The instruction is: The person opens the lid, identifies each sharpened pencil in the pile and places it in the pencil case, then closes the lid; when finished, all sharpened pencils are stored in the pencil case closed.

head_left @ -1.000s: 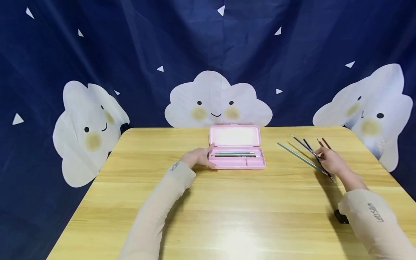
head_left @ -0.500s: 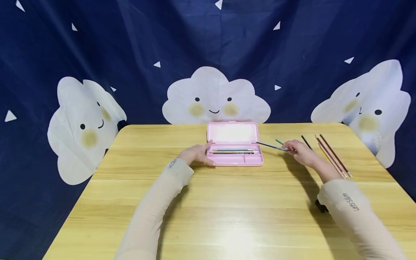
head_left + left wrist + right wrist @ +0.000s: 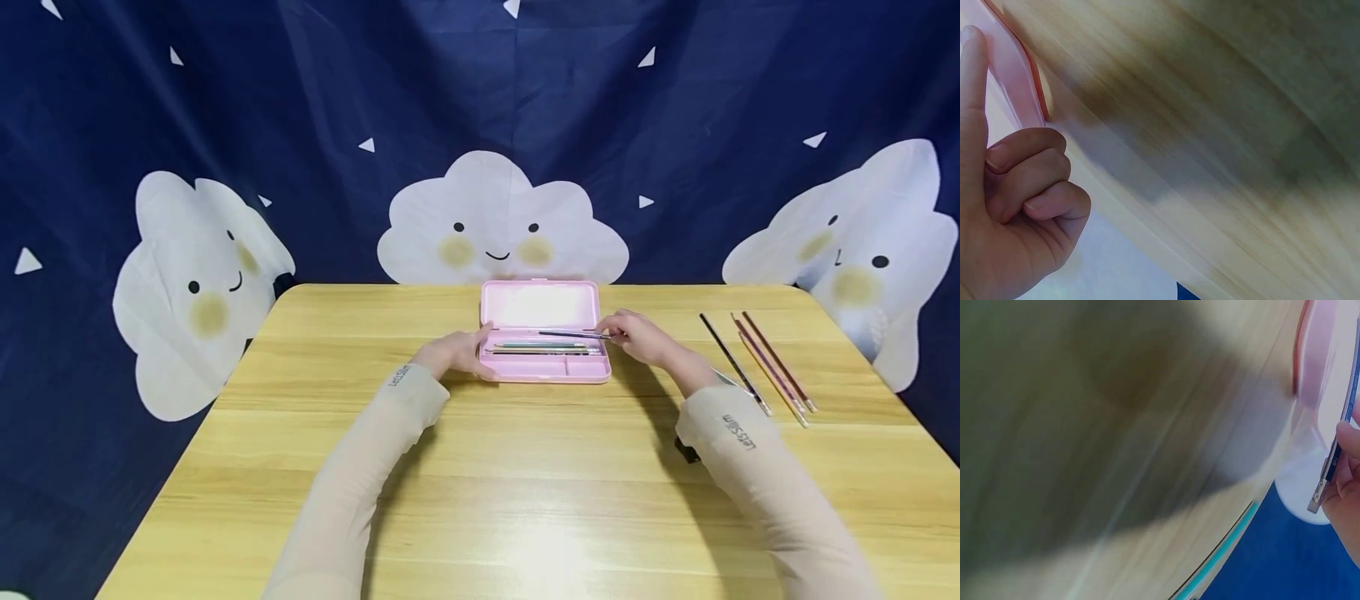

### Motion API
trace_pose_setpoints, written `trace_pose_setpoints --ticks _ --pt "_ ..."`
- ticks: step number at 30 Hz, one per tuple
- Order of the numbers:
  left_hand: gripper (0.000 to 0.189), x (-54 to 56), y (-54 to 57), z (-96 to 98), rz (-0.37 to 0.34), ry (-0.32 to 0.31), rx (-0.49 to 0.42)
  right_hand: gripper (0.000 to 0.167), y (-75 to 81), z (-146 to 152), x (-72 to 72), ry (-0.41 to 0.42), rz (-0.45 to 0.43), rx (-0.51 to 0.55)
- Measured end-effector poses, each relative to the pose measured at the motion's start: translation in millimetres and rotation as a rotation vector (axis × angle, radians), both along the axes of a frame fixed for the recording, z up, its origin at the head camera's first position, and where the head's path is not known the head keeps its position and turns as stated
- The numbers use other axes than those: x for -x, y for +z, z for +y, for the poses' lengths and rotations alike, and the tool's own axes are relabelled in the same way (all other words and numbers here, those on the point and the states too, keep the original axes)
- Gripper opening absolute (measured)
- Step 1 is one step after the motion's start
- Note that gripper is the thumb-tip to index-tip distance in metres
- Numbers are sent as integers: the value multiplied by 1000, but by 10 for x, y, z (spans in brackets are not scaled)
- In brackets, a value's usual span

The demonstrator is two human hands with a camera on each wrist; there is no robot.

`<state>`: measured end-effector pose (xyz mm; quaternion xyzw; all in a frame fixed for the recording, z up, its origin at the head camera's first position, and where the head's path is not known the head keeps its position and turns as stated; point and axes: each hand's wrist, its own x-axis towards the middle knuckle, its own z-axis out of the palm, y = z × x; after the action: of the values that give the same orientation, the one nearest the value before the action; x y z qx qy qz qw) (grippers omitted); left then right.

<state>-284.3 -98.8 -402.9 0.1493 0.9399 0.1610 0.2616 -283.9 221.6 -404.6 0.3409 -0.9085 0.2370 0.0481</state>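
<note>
A pink pencil case point(image 3: 525, 367) lies with its lid raised at the table's far side. Several pencils point(image 3: 536, 347) rest in its long back compartment. My left hand point(image 3: 450, 354) grips the case's left end between thumb and forefinger; in the left wrist view the other fingers point(image 3: 1029, 162) are curled in beside the case wall. My right hand point(image 3: 641, 338) is at the case's right end, pinching a dark blue pencil point(image 3: 1349, 394) near its eraser end. That pencil's far part reaches over the back compartment. Whether it touches the case I cannot tell.
On the right of the wooden table point(image 3: 480, 500) lie a black pencil point(image 3: 723, 348) and several reddish and yellow ones point(image 3: 776, 358). A teal pencil point(image 3: 1219, 553) is partly hidden by my right arm. A navy curtain point(image 3: 322, 100) with clouds hangs behind.
My right hand has lifted the dark blue pencil from the loose pencils on the right and carried it left to the case. The left hand stays on the case.
</note>
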Motion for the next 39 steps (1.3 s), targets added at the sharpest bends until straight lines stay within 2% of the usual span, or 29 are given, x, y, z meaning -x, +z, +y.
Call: trace_pose_setpoints --ticks 7,18,28,39 --pt "107 1 -17 0 -6 9 6 28 -59 -273 70 19 -19 -50" --pt "107 -15 -10 6 -14 23 -3 27 -182 -557 168 3 -66 -65" --pt "108 -9 -20 23 -14 21 -11 30 -195 -657 169 -2 -45 -130" --pt "106 -4 12 -1 4 18 10 26 -117 -483 102 -26 -50 -78"
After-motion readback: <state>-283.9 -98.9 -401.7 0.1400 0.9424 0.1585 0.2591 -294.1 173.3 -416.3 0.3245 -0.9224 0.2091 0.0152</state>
